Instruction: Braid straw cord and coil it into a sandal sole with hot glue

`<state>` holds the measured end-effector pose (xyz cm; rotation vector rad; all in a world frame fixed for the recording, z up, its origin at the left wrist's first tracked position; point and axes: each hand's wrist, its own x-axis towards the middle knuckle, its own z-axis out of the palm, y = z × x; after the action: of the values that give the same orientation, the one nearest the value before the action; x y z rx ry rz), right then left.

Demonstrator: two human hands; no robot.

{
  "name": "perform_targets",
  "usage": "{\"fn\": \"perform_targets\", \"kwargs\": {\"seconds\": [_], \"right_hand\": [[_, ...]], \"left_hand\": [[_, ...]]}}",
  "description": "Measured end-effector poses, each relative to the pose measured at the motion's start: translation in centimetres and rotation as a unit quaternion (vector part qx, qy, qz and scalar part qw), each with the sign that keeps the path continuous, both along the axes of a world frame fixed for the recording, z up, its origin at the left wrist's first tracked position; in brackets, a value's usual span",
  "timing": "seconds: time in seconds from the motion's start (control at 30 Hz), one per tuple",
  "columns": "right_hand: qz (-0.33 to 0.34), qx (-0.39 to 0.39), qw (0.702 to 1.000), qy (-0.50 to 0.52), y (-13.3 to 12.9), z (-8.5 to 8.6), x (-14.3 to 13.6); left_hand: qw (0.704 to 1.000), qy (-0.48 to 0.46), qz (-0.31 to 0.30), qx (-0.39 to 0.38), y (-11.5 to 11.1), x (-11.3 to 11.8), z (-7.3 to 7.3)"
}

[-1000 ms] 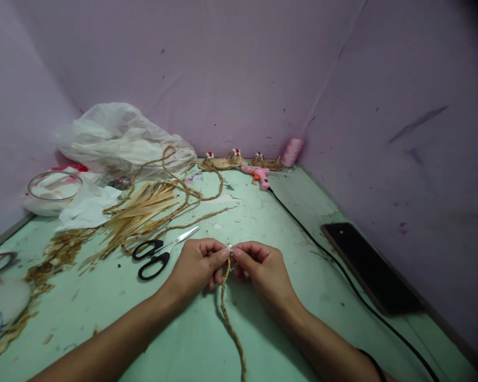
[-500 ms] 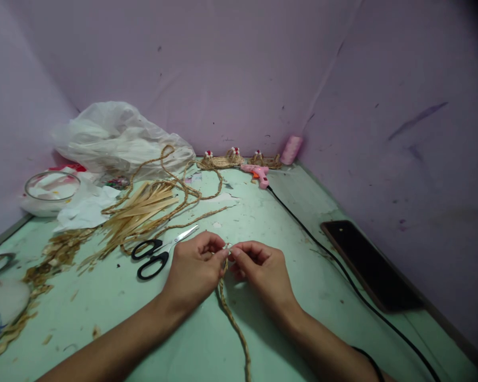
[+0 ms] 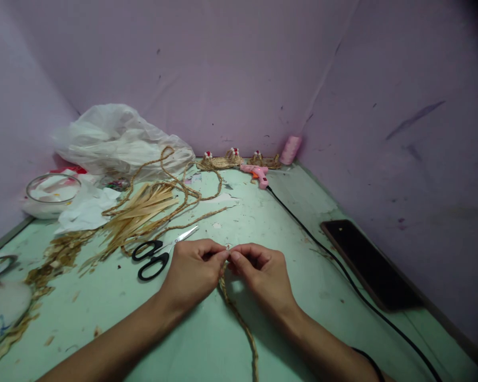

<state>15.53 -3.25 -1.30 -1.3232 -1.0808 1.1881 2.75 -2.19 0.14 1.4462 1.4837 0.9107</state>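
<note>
Lilac walls (image 3: 223, 69) edge our green tabletop (image 3: 263, 225). Mid-table, our left hand (image 3: 195, 265) grips a braided cord (image 3: 242, 320); our right hand (image 3: 265, 270) pinches closed beside it, on what we cannot tell. Bare surface runs right to a cable (image 3: 321, 244); the cord's near end leaves the frame.

Against its far edge, a scuffed green table (image 3: 287, 228) carries a row of woven pieces (image 3: 223, 163), a pink glue gun (image 3: 263, 179) before them, and, in the far right corner, a pink spool (image 3: 291, 150). Along the right edge we see a dark phone (image 3: 372, 268) beside a black cord (image 3: 295, 217). Toward the far left corner we find a plastic bag (image 3: 123, 140), a round glass-rimmed container (image 3: 52, 202) and white paper (image 3: 85, 209). Dry straw strips (image 3: 143, 207), braided rope (image 3: 198, 197) and black-handled scissors (image 3: 177, 242) lie farther from the left edge, brown scraps (image 3: 59, 254) nearer it.
</note>
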Motion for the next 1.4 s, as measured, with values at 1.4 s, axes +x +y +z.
{"fn": "perform_targets", "kwargs": {"seconds": [1.4], "right_hand": [[-0.002, -0.005, 1.000, 0.014, 0.02, -0.12, -0.14]], "left_hand": [[0.996, 0.060, -0.043, 0.040, -0.49, 0.20, -0.26]]}}
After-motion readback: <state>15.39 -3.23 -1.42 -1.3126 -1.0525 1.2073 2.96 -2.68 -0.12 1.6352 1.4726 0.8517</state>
